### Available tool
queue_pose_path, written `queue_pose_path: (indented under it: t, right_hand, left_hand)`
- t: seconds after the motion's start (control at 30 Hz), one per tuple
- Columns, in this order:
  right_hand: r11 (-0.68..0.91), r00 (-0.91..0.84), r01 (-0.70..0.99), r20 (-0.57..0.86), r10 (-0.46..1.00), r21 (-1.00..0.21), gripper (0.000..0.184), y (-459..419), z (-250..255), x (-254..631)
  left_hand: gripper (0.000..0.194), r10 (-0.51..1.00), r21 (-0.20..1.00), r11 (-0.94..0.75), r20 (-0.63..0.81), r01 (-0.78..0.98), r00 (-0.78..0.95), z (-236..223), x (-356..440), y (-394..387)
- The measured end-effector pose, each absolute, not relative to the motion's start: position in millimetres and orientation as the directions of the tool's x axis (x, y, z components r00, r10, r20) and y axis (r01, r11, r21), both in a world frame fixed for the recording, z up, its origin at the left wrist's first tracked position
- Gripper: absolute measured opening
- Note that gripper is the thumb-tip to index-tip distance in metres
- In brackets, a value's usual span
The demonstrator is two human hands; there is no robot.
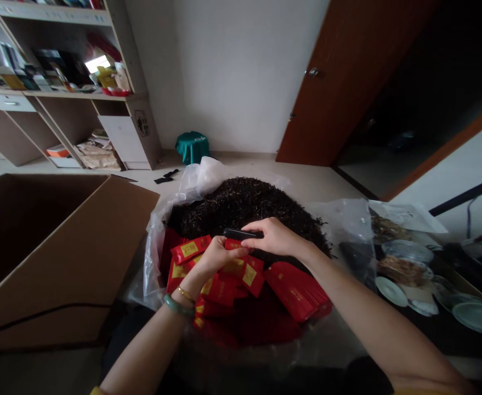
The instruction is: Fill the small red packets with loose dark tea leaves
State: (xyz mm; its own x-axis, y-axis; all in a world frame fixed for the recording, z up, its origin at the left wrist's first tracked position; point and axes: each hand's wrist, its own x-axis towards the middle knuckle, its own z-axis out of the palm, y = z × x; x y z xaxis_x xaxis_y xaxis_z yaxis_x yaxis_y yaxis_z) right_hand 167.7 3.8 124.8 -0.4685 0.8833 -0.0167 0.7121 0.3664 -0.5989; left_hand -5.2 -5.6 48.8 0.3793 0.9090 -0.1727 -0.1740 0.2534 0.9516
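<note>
Pinching red packet [233, 243] in nearly closed left grip [216, 255]. Clasping black tool [241, 234] between thumb and fingers of right grip [274, 237], along packet's far edge, over piled packets [220, 289].

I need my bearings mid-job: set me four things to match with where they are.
1. Black tool
2. Green bangle
3. Cardboard box
4. Teal cloth

A. By the white wall
B. Left of the plastic bag, open
C. In the right hand
D. On the wrist of the left hand

Pairs: 1-C, 2-D, 3-B, 4-A.
</note>
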Motion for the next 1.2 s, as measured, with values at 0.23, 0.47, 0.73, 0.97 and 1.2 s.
queue_pose_path:
  t: [0.23, 0.47, 0.73, 0.97, 1.2]
  right_hand:
    - [0.352, -0.483, 0.701, -0.051, 0.874, -0.621, 0.043, 1.4, 126.1, 172.7]
    - [0.345, -0.422, 0.758, -0.013, 0.906, -0.554, 0.022, -1.4, 127.1, 159.5]
    - [0.341, -0.452, 0.726, -0.04, 0.891, -0.597, 0.027, 1.7, 126.2, 164.4]
    - [0.362, -0.467, 0.731, -0.037, 0.884, -0.579, 0.023, -0.3, 128.8, 163.5]
    - [0.352, -0.46, 0.746, -0.055, 0.886, -0.565, 0.022, -0.7, 127.1, 163.4]
  left_hand:
    - [0.036, 0.92, 0.979, 0.131, -0.061, -0.158, 0.388, 48.0, -5.5, -3.7]
    - [0.042, 0.92, 0.971, 0.192, -0.127, -0.145, 0.371, 44.9, -3.4, -6.4]
    - [0.043, 0.921, 0.982, 0.131, -0.07, -0.134, 0.383, 46.0, -3.9, -4.8]
    - [0.04, 0.925, 0.986, 0.116, -0.065, -0.116, 0.374, 46.7, -3.5, -4.9]
    - [0.041, 0.922, 0.986, 0.127, -0.077, -0.106, 0.379, 48.9, -3.0, -5.5]
